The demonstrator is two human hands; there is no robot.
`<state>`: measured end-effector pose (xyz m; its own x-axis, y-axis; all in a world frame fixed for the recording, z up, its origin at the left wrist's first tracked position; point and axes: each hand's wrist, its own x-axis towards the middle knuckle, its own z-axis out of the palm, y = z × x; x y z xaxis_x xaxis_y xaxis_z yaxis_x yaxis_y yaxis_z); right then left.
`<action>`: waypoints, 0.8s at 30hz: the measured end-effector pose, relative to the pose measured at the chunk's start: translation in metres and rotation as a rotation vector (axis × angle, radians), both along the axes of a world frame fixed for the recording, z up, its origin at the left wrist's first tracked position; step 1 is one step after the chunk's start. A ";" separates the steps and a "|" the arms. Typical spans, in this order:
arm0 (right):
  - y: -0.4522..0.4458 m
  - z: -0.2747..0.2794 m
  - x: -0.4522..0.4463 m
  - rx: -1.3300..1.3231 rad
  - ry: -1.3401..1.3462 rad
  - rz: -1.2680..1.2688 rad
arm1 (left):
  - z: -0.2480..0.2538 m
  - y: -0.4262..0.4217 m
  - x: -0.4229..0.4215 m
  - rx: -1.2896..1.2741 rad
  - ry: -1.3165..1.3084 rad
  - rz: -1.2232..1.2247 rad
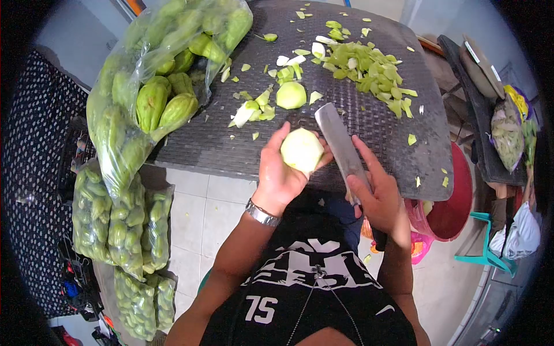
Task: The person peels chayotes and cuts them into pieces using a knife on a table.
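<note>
Pale green and stripped of skin: a peeled chayote (pixel 302 151) at the centre of the view, over the near edge of a dark woven table (pixel 213 141). Cradled palm-up in the left hand (pixel 281 176), with fingers curled around the three o'clock side, thumb along the ten o'clock side. In the right hand (pixel 381 202), a broad-bladed knife (pixel 340 138), gripped firmly, thumb pressed against the flat near the handle, index finger stretched out alongside, tip toward eleven o'clock and blade just beside the chayote. On the left wrist, a silver watch (pixel 262 213). Just past the held chayote at twelve o'clock, another pale round piece (pixel 291 95) amid peelings; at one o'clock, a heap of green slices (pixel 366 69). At ten o'clock, a clear plastic bag (pixel 118 92) with unpeeled chayotes (pixel 153 104) at the opening; at eight, more filled bags (pixel 126 230). Toward four, a red tub (pixel 456 196) beside the table.
</note>
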<state>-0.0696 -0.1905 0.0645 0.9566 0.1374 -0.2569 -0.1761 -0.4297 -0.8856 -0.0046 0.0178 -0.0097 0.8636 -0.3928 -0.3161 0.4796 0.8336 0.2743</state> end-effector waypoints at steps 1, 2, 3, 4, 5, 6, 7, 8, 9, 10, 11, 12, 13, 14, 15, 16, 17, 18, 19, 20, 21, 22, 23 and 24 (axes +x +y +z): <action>0.002 -0.003 -0.005 -0.031 -0.073 0.019 | 0.014 -0.004 0.000 0.044 0.009 0.066; 0.003 -0.008 -0.010 -0.063 -0.145 0.038 | 0.021 -0.007 0.000 0.089 0.017 0.132; 0.005 -0.011 -0.014 -0.062 -0.170 0.041 | 0.020 -0.005 0.002 0.110 0.004 0.151; 0.007 -0.013 -0.019 -0.062 -0.194 0.043 | 0.018 -0.003 0.005 0.109 -0.027 0.146; 0.009 -0.015 -0.024 -0.028 -0.169 0.027 | 0.014 -0.001 0.008 0.110 -0.057 0.141; 0.011 -0.016 -0.027 0.006 -0.141 0.009 | 0.013 0.001 0.009 0.111 -0.085 0.134; 0.012 -0.017 -0.028 0.004 -0.130 0.005 | 0.015 0.000 0.009 0.116 -0.079 0.143; 0.012 -0.019 -0.029 0.002 -0.119 0.000 | 0.015 -0.001 0.009 0.112 -0.072 0.162; 0.013 -0.019 -0.030 -0.001 -0.110 -0.008 | 0.015 -0.003 0.009 0.107 -0.067 0.180; 0.014 -0.017 -0.031 -0.007 -0.089 -0.013 | 0.015 -0.005 0.010 0.102 -0.063 0.199; 0.015 -0.014 -0.032 -0.013 -0.070 -0.016 | 0.017 -0.008 0.010 0.134 -0.062 0.230; 0.015 -0.013 -0.032 -0.019 -0.050 -0.018 | 0.018 -0.010 0.010 0.165 -0.059 0.262; 0.016 -0.015 -0.033 -0.054 -0.103 -0.009 | 0.019 -0.012 0.009 0.197 -0.055 0.294; 0.016 -0.020 -0.033 -0.089 -0.156 0.001 | 0.017 -0.012 0.010 0.201 -0.062 0.307; 0.016 -0.022 -0.033 -0.124 -0.209 0.011 | 0.014 -0.011 0.011 0.204 -0.068 0.320; 0.016 -0.021 -0.033 -0.128 -0.215 0.020 | 0.013 -0.011 0.011 0.208 -0.073 0.334; 0.017 -0.019 -0.033 -0.132 -0.220 0.029 | 0.013 -0.011 0.010 0.219 -0.084 0.336; 0.017 -0.018 -0.033 -0.136 -0.226 0.036 | 0.015 -0.011 0.009 0.229 -0.096 0.338; 0.017 -0.021 -0.033 -0.126 -0.271 0.041 | 0.016 -0.010 0.008 0.240 -0.106 0.338; 0.017 -0.027 -0.032 -0.116 -0.315 0.045 | 0.015 -0.010 0.008 0.241 -0.105 0.333; 0.017 -0.030 -0.032 -0.106 -0.361 0.050 | 0.015 -0.010 0.010 0.240 -0.106 0.328; 0.017 -0.028 -0.032 -0.093 -0.314 0.042 | 0.015 -0.009 0.010 0.241 -0.107 0.324; 0.019 -0.024 -0.034 -0.080 -0.264 0.035 | 0.016 -0.009 0.010 0.247 -0.106 0.326; 0.019 -0.022 -0.034 -0.067 -0.218 0.027 | 0.017 -0.010 0.010 0.253 -0.108 0.327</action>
<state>-0.1037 -0.1714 0.0423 0.9867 0.1534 -0.0544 0.0283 -0.4910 -0.8707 0.0051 0.0078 0.0069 0.9633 -0.0140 -0.2682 0.1581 0.8368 0.5242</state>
